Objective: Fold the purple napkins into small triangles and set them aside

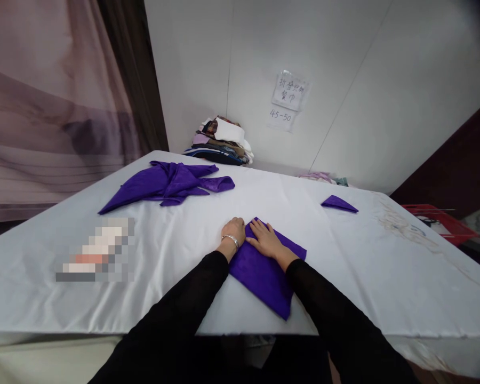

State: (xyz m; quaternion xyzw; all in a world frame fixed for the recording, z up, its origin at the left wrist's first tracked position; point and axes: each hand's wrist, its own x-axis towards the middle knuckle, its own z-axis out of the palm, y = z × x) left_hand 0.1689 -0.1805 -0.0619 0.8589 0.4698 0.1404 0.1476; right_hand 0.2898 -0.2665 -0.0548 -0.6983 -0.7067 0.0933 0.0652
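A purple cloth napkin [264, 277] lies folded on the white-covered table in front of me, its near corner pointing toward the table's front edge. My right hand [265, 241] rests flat on its upper part, fingers spread. At the napkin's upper left edge is my left hand [234, 230], with a silver bracelet on the wrist. Its fingers are curled and closed at the cloth's edge; the fingertips are partly hidden. Farther right sits a small folded purple napkin [340, 204] in a triangular shape. A loose heap of purple napkins [168, 182] spreads across the back left.
The white tablecloth [176, 288] has wrinkles. A blurred-out object [98, 250] lies at left. Piled clothes [222, 141] stand behind the table's back edge, below handwritten paper signs [290, 90] on the wall. A red basket [440, 221] is beyond the right edge; a curtain [56, 106] hangs at left.
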